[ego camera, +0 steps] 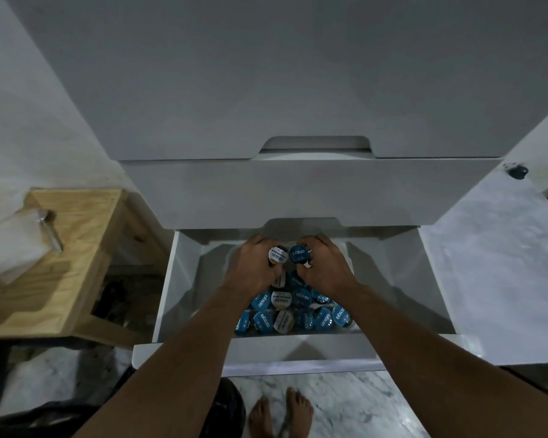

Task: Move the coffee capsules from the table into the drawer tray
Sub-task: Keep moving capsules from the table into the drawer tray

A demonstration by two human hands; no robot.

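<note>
An open white drawer (184, 279) holds a pale tray (348, 251) with several blue-lidded and white-lidded coffee capsules (293, 314) heaped in its near half. Both my hands are inside the drawer, above the tray's far part. My left hand (253, 270) is closed around a white-lidded capsule (277, 256), lid facing me. My right hand (325, 265) grips a blue-lidded capsule (299, 255), and a second capsule edge shows below it. The two held capsules are almost touching.
A wooden side table (73, 248) stands at the left with a white cloth and a metal object on it. Shut white drawer fronts (298, 191) rise above the open drawer. Marble floor and my bare feet (280, 415) are below; a small dark object (518, 171) lies at the right.
</note>
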